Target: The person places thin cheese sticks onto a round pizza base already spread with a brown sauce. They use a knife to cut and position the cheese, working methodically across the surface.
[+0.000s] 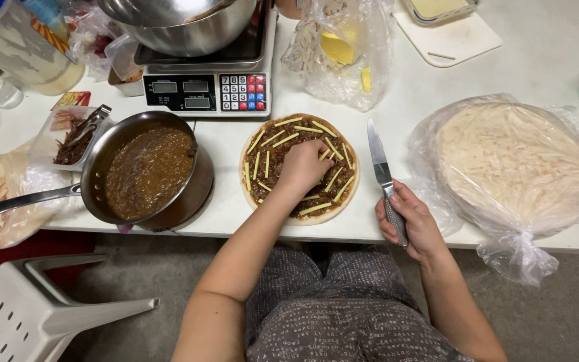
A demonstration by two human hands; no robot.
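Cheese strips (288,139) are pinched onto the flatbread (301,167) by the left hand (305,165); right of it, a knife (383,175) is gripped upright, clear, by the right hand (410,224).

Food-prep kitchen, small-scale, likely a stall or home business. White counter (544,60) is carrying a digital weighing scale (206,90) at 12 o'clock with a steel bowl (182,23) sitting on it. A pan of brown sauce (143,171) is resting at 9 o'clock. A topped flatbread (299,167) is lying at centre, cheese strips showing. A bagged stack of flatbreads (514,164) is sitting at 3 o'clock; a bag of cheese (340,50) at 1 o'clock. White plastic chair (28,308) is standing at 8 o'clock on bare floor.
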